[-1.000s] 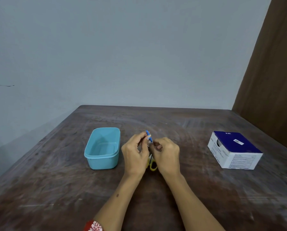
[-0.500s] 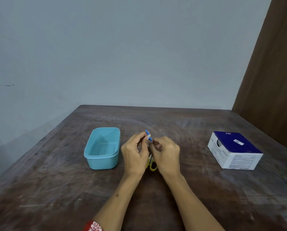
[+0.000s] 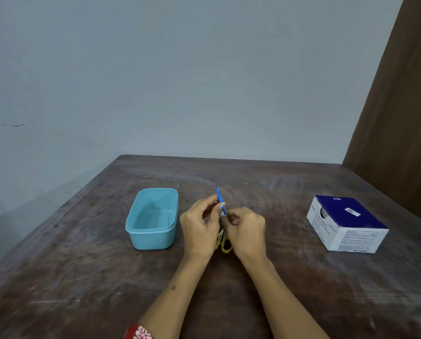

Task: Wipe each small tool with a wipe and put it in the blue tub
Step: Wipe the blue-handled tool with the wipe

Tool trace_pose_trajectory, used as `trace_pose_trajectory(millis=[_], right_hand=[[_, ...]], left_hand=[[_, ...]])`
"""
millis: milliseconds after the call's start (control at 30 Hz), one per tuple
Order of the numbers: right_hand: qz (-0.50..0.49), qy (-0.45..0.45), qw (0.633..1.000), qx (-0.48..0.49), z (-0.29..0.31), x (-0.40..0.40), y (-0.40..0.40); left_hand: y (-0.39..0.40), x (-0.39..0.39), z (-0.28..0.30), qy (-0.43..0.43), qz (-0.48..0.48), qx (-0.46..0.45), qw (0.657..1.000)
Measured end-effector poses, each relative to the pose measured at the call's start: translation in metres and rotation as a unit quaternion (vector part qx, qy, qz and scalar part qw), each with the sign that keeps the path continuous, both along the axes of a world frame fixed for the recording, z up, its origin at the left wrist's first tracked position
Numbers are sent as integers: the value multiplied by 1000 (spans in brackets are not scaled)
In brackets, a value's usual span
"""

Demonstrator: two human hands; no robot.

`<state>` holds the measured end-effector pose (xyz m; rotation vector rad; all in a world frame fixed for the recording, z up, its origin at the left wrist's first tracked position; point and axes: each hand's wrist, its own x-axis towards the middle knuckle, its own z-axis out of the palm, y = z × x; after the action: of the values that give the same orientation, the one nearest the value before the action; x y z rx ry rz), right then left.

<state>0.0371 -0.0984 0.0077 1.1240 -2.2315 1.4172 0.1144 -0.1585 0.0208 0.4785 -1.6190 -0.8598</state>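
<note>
L hand (image 3: 199,228) grip pinches a thin blue tool (image 3: 220,199), tip up; R hand (image 3: 247,228) grip is closed at its lower end, wipe barely visible. Yellow-handled scissors (image 3: 225,244) lie on table (image 3: 82,277) under both hands. Blue tub (image 3: 153,241) sits just L, white-and-blue box (image 3: 346,226) well R.

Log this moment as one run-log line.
step: wiping | left hand: holds blue tool | right hand: pinched at tool's lower end | tub: empty | scissors: on table, under hands
</note>
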Motion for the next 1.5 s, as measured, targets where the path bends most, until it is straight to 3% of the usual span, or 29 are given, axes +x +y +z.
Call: trace_pose_trajectory(millis=[133,267,433,567,900,1000,1100,1200,1300,1500], right_hand=[[17,36,997,-68,6,8,1],[13,-6,1000,-13,3,5,0],[11,21,997,-70,6,10,1],[8,-31,999,-3,3,6,0],[-20,7,999,-48,2,5,-2],[-6,3,1000,-16,-1,4,-3],[-14,-31,998,44,-2,1,-1],[-5,-107,993,-55,5,-2,4],[65,-222,960,-156,11,-4,4],[135,-290,927,-198,15,-1,2]], left_hand=[[-1,1,0,-3,-4,9,1000],[1,1,2,0,4,-5,1000],[1,1,2,1,1,-2,1000],[1,1,3,9,5,-4,1000],[1,-2,-2,-20,-27,32,999],[1,-1,-1,-18,-24,38,999],[0,-1,-1,-8,0,22,1000],[-3,-1,-3,-16,7,23,1000],[-5,-2,-6,-42,9,18,999],[-4,-1,-7,-76,3,9,997]])
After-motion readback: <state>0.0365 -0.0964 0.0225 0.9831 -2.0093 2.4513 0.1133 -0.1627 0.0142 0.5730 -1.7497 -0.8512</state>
